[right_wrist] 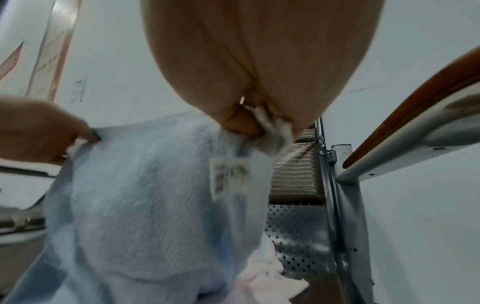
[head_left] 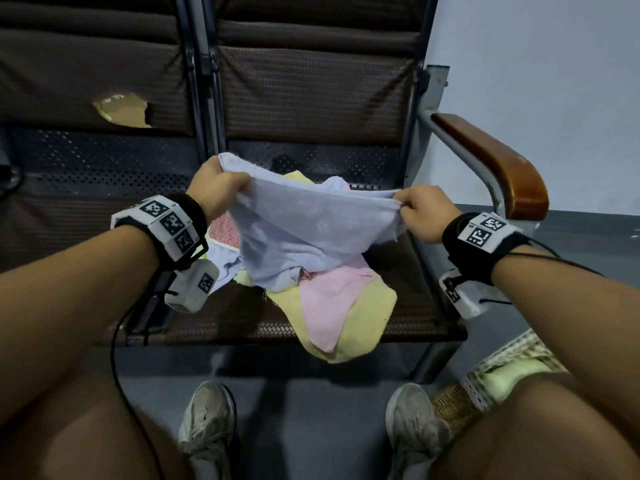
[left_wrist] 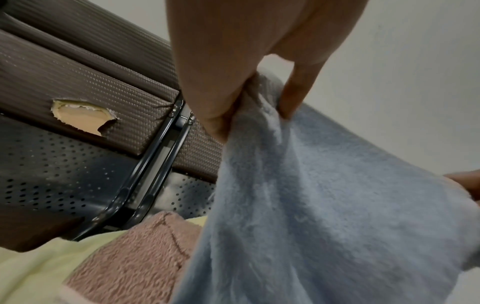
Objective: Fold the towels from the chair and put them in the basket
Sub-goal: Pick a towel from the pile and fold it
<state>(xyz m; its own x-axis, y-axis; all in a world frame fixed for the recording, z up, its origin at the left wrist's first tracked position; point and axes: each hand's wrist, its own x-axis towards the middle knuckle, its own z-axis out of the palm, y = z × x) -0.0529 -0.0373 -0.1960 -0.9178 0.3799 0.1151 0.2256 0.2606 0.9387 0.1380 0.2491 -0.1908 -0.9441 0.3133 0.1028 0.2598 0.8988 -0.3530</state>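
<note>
A light blue towel hangs stretched between my two hands above the chair seat. My left hand grips its left top corner, fingers curled into the cloth. My right hand pinches the right top corner; a small label hangs just below that pinch. Under the blue towel lies a pile on the seat: a pink towel, a yellow towel, a dusty-pink towel and more blue cloth. The wicker basket stands on the floor at lower right, with a pale green towel in it.
The chair has a wooden armrest on the right and a padded back. A second seat to the left has a torn back. My shoes stand on the grey floor before the chair. A pale wall is behind.
</note>
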